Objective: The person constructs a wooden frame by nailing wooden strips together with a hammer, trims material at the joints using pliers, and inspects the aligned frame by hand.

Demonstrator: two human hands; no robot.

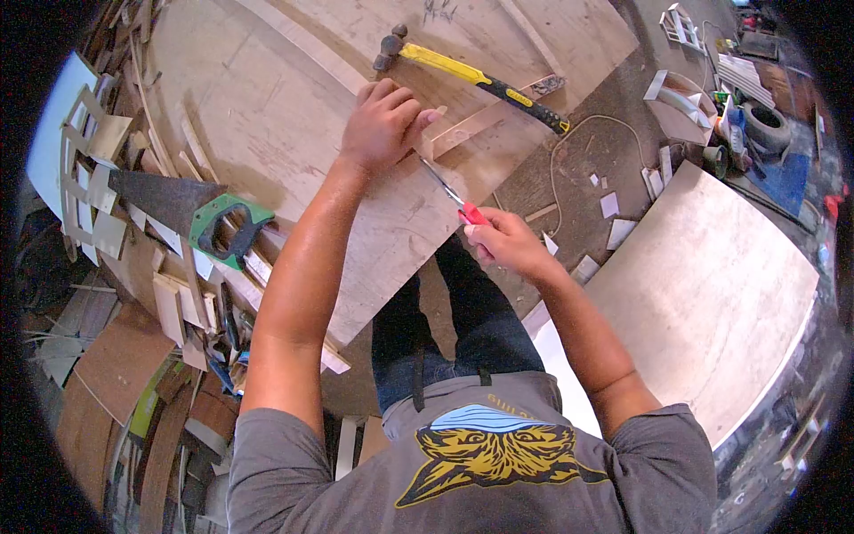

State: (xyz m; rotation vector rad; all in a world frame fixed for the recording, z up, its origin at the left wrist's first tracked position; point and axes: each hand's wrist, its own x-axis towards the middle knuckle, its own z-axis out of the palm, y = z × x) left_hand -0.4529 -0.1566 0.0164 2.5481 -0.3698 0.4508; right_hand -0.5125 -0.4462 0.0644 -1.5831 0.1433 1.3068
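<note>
My left hand (384,126) is closed, its fingers curled over the end of a long wooden strip (311,53) on the plywood sheet (391,231). A shorter wooden strip (485,120) runs from beside that hand up to the right. In my right hand (507,242) is a red-handled tool (471,214) with a slim metal shaft; its exact kind I cannot tell. The shaft points up-left, its tip just below my left hand. Beyond my fingers lies a hammer (480,82) with a yellow and black handle, overlapping the shorter strip.
A handsaw (233,230) with a green handle lies at the left among offcuts. A pale board (712,303) stands low at the right. A cord (614,120) and scraps (608,206) litter the floor, and a tyre-like ring (767,125) lies at far right.
</note>
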